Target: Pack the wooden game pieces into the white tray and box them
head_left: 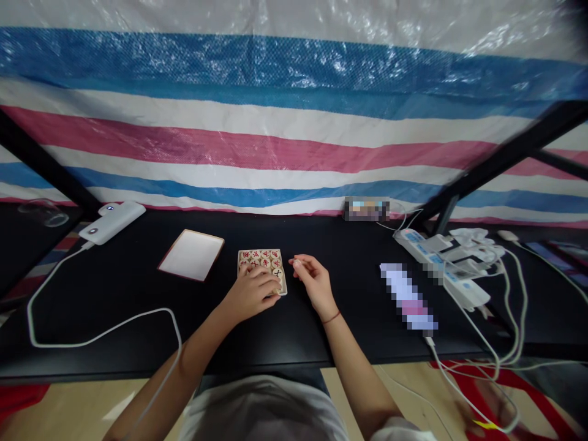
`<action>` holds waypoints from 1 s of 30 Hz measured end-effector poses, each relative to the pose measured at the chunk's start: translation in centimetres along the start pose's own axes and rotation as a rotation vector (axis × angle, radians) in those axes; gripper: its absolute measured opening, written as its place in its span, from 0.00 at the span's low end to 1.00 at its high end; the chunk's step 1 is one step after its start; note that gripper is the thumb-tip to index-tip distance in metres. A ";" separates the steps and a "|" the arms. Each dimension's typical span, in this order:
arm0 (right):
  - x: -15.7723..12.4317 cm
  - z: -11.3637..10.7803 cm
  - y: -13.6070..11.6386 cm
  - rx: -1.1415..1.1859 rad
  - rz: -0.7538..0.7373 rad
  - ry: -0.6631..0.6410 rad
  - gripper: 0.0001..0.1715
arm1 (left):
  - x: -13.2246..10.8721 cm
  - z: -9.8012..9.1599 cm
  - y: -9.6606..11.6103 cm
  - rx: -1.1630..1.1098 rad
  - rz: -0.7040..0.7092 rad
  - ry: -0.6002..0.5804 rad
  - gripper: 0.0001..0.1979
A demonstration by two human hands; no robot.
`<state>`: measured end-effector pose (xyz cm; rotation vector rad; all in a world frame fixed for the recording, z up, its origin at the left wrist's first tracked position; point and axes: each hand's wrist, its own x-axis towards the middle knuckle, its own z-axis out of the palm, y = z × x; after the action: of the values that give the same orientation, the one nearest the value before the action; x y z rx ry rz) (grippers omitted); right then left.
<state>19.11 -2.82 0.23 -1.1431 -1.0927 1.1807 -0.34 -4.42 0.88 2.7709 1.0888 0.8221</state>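
Observation:
A small open box holds round, pale Chinese chess pieces with red characters in rows; at least one has a dark character. My left hand lies across the front of the box, hiding several pieces. Its fingers curl toward the thumb at the box's near right corner, around a pale piece that barely shows. Just right of the box, my right hand hovers with thumb and index finger pinched together. Whatever may be between those fingertips is too small to make out.
Left of the box lies a lid, white inside. A white power bank with a cable stands at the back left. On the right are a blurred phone and a loaded power strip. Striped sheeting hangs behind the black table.

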 end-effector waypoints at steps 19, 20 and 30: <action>0.0 -0.1 -0.2 -0.008 0.006 0.003 0.22 | 0.4 0.0 0.8 0.105 -0.054 0.013 0.06; 0.0 -0.1 -0.1 -0.007 0.004 0.005 0.22 | 0.4 0.0 0.8 0.106 -0.059 0.011 0.07; 0.0 -0.1 0.3 0.009 0.004 -0.023 0.21 | 0.3 0.2 0.5 0.048 -0.032 -0.025 0.07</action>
<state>19.18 -2.79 -0.04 -1.1276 -1.1020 1.2036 0.22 -4.56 0.92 2.7864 1.1613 0.7654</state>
